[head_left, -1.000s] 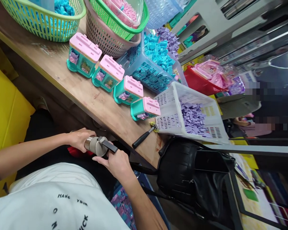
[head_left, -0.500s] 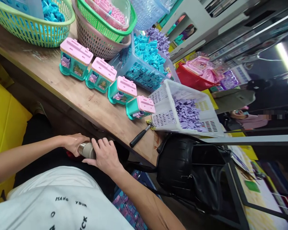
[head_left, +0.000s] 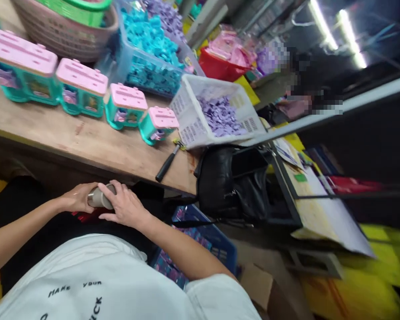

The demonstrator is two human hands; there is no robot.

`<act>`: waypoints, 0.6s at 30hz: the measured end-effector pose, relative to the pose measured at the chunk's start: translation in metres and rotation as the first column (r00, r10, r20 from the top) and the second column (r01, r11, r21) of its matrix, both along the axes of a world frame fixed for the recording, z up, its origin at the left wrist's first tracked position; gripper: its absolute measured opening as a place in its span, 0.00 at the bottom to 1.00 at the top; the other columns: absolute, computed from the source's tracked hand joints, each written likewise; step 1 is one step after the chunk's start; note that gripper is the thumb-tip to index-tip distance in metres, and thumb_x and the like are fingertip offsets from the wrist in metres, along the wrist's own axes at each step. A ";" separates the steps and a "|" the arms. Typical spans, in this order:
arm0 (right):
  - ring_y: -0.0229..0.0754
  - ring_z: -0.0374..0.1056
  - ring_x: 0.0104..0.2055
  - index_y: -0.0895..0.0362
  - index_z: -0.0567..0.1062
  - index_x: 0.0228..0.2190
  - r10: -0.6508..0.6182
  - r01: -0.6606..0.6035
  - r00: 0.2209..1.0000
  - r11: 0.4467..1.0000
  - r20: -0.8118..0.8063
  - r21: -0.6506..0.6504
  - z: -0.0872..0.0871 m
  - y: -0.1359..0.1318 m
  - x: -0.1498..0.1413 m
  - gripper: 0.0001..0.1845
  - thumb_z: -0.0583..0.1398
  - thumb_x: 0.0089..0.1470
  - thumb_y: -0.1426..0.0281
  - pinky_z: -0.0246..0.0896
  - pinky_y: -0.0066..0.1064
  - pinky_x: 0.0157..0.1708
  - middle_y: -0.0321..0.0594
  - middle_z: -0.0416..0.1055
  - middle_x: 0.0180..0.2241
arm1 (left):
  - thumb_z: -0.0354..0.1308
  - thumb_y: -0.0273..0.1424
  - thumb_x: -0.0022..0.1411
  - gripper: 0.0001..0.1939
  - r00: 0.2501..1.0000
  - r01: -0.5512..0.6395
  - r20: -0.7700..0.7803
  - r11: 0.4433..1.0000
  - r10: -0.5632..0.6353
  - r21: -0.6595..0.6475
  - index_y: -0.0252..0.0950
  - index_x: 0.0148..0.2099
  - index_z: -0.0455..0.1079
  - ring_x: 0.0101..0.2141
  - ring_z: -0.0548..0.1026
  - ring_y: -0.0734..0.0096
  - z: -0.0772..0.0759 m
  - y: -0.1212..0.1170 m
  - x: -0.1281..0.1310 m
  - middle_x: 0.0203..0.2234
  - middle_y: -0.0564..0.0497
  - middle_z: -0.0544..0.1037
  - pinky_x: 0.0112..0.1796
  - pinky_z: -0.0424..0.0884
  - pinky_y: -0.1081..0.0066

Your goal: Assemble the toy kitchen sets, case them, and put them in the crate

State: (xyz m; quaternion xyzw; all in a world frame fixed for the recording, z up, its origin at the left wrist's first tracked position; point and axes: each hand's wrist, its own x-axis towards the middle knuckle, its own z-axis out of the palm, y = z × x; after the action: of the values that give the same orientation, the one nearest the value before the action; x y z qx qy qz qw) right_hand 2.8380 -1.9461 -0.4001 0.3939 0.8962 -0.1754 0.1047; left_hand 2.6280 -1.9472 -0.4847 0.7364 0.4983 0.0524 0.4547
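Note:
Over my lap, a grey flask-like cylinder (head_left: 102, 198) with a shiny metal band lies tilted between my hands. My left hand (head_left: 79, 198) is wrapped round its metal-banded end. At its grey end, my right hand (head_left: 125, 205) has the thumb and fingers curved round it. The lower part of the cylinder is hidden by my left hand. Something red (head_left: 88, 216) shows just beneath, on my dark trousers; its kind is unclear.
Several teal-and-pink toy machines (head_left: 82, 84) line the wooden table (head_left: 120, 153). A hammer (head_left: 168, 162) lies by a white basket (head_left: 200, 115) of purple parts. A black bag (head_left: 226, 186) hangs at the table's end, above a blue crate (head_left: 225, 249). A blue-parts tub (head_left: 153, 75) stands behind.
My view has swung to the right, so the table and toys sit further left. Both hands stay on the flask, with more of its grey end facing me.

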 end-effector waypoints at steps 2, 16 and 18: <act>0.56 0.75 0.47 0.58 0.51 0.68 -0.097 0.101 0.993 0.993 0.062 -0.055 -0.005 0.002 0.003 0.48 0.56 0.60 0.41 0.74 0.46 0.44 0.61 0.68 0.55 | 0.61 0.37 0.48 0.26 0.996 0.031 -0.085 0.999 -0.028 0.034 0.34 0.50 0.67 0.38 0.79 0.56 -0.002 0.006 0.001 0.40 0.45 0.79 0.37 0.70 0.68; 0.58 0.76 0.50 0.56 0.59 0.62 -0.208 0.195 0.976 0.969 -0.072 -0.155 -0.068 0.029 0.002 0.40 0.54 0.61 0.41 0.76 0.47 0.44 0.53 0.73 0.52 | 0.49 0.48 0.62 0.17 0.899 0.064 -0.437 0.991 -0.008 0.115 0.41 0.40 0.68 0.42 0.79 0.52 -0.038 0.032 0.013 0.31 0.52 0.79 0.41 0.71 0.67; 0.55 0.72 0.57 0.54 0.60 0.62 -0.250 0.234 0.962 0.961 -0.108 -0.146 -0.077 0.047 0.001 0.37 0.57 0.62 0.45 0.72 0.46 0.53 0.51 0.72 0.57 | 0.48 0.46 0.64 0.17 0.917 0.063 -0.399 0.981 0.016 0.184 0.41 0.42 0.71 0.47 0.77 0.50 -0.034 0.040 0.012 0.30 0.50 0.80 0.45 0.71 0.64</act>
State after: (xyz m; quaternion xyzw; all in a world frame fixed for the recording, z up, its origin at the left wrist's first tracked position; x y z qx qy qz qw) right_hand 2.8393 -1.8990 -0.4775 0.4811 0.8325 -0.2699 0.0517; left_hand 2.6397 -1.9076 -0.5186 0.7781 0.5640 -0.0562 0.2707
